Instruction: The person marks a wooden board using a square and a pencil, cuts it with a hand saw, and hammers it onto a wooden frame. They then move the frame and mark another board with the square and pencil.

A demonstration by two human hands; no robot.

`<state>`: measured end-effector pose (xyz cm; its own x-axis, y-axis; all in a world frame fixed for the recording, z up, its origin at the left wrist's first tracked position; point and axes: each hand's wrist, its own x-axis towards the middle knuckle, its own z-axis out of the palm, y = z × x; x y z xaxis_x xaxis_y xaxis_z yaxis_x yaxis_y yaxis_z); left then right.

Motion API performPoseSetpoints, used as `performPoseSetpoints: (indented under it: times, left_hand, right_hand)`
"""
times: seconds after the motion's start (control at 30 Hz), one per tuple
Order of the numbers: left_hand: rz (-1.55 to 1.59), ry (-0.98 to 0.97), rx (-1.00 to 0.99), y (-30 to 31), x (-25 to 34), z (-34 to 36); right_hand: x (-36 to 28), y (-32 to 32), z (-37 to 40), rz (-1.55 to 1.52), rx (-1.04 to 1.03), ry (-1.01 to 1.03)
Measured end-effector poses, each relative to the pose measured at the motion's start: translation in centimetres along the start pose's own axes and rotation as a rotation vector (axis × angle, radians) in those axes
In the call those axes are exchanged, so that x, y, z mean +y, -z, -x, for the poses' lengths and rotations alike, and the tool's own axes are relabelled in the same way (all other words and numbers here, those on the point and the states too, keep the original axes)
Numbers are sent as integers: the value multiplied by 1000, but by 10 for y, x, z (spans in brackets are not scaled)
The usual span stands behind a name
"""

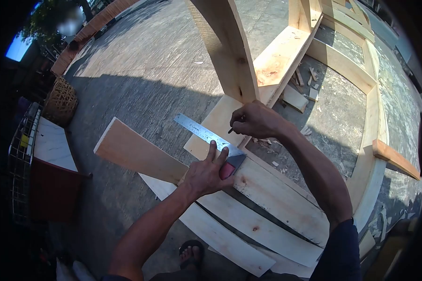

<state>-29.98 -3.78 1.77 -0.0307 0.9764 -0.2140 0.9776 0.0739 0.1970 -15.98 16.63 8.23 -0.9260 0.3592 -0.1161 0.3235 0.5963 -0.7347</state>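
A try square (198, 129) with a silver blade and a dark stock with a red patch lies across a pale wooden plank (215, 121). My left hand (205, 174) grips its stock, with two fingers pressing on the blade. Just above the blade, my right hand (254, 121) is closed in a pinch on a thin dark pencil (230, 130), of which only the tip shows. Beyond that hand, an upright board (227, 56) rises from the plank. Left of my left hand, another board (136, 149) sticks out at an angle.
A large wooden frame (344, 63) stretches away to the right. Loose planks (262, 224) lie near my feet. Wood scraps (295, 100) litter the concrete inside the frame. At the left are a woven basket (60, 100), a wire rack (23, 164) and a dark red box (56, 189).
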Motion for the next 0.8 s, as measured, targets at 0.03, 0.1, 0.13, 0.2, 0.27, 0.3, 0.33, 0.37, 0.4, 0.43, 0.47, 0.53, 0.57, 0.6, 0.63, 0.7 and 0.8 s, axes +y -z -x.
performPoseSetpoints:
  times: [0.03, 0.1, 0.13, 0.2, 0.27, 0.3, 0.33, 0.37, 0.4, 0.43, 0.47, 0.53, 0.57, 0.6, 0.63, 0.7, 0.8]
  left_hand:
    - [-9, 9, 9, 0, 0, -2]
    - [-29, -3, 6, 0, 0, -1]
    - [-34, -8, 17, 1, 0, 0]
    - [-44, -29, 27, 3, 0, -2]
    - [-17, -9, 38, 2, 2, -1]
    - [-8, -10, 40, 2, 2, -1]
    - [1, 6, 21, 5, 3, -2]
    - [13, 23, 1, 6, 3, -1]
    - [26, 26, 3, 4, 2, 1]
    - [11, 21, 11, 2, 2, 3]
    - [-10, 13, 28, 1, 0, 0]
    - [4, 14, 53, -1, -3, -1]
    - [12, 15, 55, -2, 0, 1]
    - [-10, 28, 32, 2, 3, 2]
    - [-13, 5, 38, 2, 4, 2]
    - [-40, 32, 31, 4, 6, 1]
    - [-7, 57, 65, -3, 21, 11]
  right_hand:
    - [0, -7, -10, -81, 120, -3]
    - [18, -43, -46, -108, 263, 137]
    - [23, -58, -63, -116, 280, 142]
    - [31, -77, -80, -141, 282, 126]
    - [30, -75, -73, -148, 256, 115]
    - [29, -74, -70, -154, 220, 113]
    - [30, -68, -60, -92, 201, 108]
    - [28, -57, -41, -74, 138, 84]
    - [24, -42, -17, -55, 74, 58]
    - [14, -23, 12, -63, -20, -51]
    - [7, -10, 34, -63, -103, -158]
    - [13, -16, 65, -173, 48, -191]
    - [15, -26, 84, -300, 201, -226]
    - [15, -43, 95, -293, 212, -244]
    - [15, -67, 93, -185, 372, -283]
    - [27, -119, 75, -29, 558, -315]
    - [15, -146, 62, -65, 536, -402]
